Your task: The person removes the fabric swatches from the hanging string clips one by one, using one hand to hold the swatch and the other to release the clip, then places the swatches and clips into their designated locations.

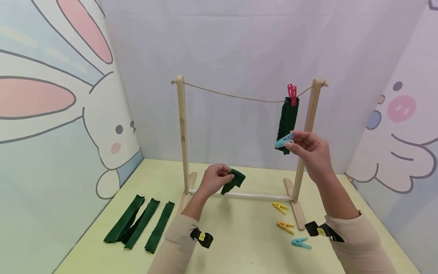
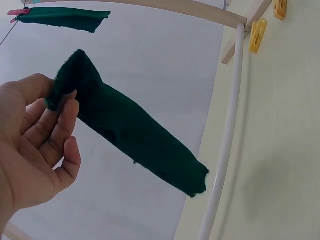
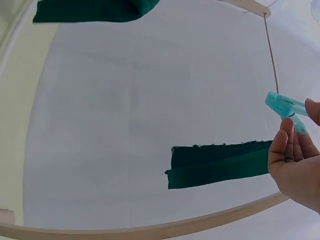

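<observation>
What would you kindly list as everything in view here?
Table: one, pale yellow, bottom
Rack: one, pale wood, on the table
Bar: one, white, low across the rack
Line: one, tan, between the rack's tops
Red clothespin: one, red, line's right part
Hanging strip: one, green, under the red clothespin
Flat strips: at least three, green, table's left
Held strip: one, green, in midair
Yellow clothespins: two, yellow, table's right
Blue clothespins: two, light blue, one raised, one on the table
Backdrop: one, pale grey, behind the rack
Cartoon panels: two, multicoloured, both sides
Sleeves: two, beige, bottom
Straps: two, black, on the sleeves
Left grip: one, bare, on the held strip
Right grip: one, bare, on the raised clothespin
</observation>
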{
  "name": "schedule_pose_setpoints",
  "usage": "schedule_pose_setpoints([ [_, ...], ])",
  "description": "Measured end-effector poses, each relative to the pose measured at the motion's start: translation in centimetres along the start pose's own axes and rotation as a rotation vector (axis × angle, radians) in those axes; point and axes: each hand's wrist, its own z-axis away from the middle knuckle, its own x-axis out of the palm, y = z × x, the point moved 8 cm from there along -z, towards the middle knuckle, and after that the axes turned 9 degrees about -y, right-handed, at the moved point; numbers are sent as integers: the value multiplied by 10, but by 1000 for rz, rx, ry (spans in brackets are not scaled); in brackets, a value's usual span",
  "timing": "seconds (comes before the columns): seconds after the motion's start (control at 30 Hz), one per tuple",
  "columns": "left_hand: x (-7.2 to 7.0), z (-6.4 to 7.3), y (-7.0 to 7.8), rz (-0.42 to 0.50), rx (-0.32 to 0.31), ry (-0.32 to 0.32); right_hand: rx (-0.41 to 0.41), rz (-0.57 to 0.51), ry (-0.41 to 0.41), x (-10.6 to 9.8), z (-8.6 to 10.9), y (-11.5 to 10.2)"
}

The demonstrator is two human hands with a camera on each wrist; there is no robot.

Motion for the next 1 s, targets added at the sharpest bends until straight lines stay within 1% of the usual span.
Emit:
schedule_pose_setpoints([
  [0.13, -3, 8, -6, -5, 11, -1, 31, 8, -16, -3, 12, 10],
  [0.23, -6, 13, -8, -6, 19, 3, 64, 26, -3, -6, 22, 17],
  [0.3, -9, 15, -10, -10, 13, 17, 90, 36, 5, -7, 28, 23],
  [0.43, -16, 20, -18, 11, 6, 50, 143, 52, 20, -12, 43, 35],
  [0.53, -22, 29, -10, 8, 4, 37, 179, 48, 37, -16, 56, 44],
  [0.67, -30, 41, 6, -48, 5, 18, 218, 9, 63, -22, 69, 56],
  [0.7, -33, 42, 5, -57, -1, 22, 228, -3, 67, -24, 72, 58],
  [0.93, -48, 49, -5, -35, -11, 54, 280, -49, 94, -35, 92, 69],
  [1.0, -52, 50, -15, -44, -15, 72, 281, -64, 102, -40, 97, 70],
])
